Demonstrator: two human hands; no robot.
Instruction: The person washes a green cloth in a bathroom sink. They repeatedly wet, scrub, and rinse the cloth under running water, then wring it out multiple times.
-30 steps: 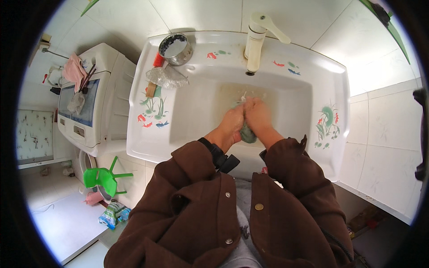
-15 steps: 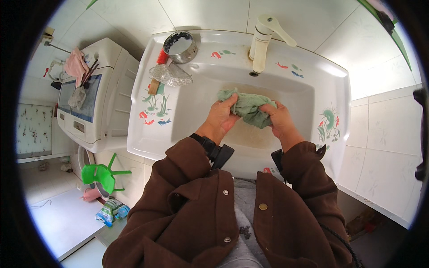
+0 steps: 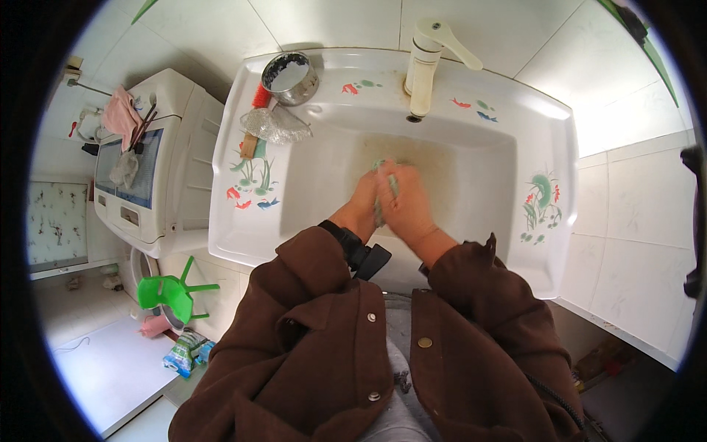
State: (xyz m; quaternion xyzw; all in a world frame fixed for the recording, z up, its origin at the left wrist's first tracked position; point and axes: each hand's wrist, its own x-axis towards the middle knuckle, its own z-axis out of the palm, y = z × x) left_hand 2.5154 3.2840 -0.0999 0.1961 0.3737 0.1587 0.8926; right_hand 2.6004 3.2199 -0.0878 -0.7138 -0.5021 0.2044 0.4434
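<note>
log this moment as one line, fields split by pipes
left hand: pressing cloth | right hand: pressing cloth | place: sink | nearby: tap, metal bowl

white tiled wall (image 3: 331, 23), green plastic chair (image 3: 175, 297)

Green chair (image 3: 166, 292), pink cloth (image 3: 121, 116), washing machine (image 3: 174, 156)

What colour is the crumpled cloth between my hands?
The crumpled cloth is pale green; head view shows it best.
</note>
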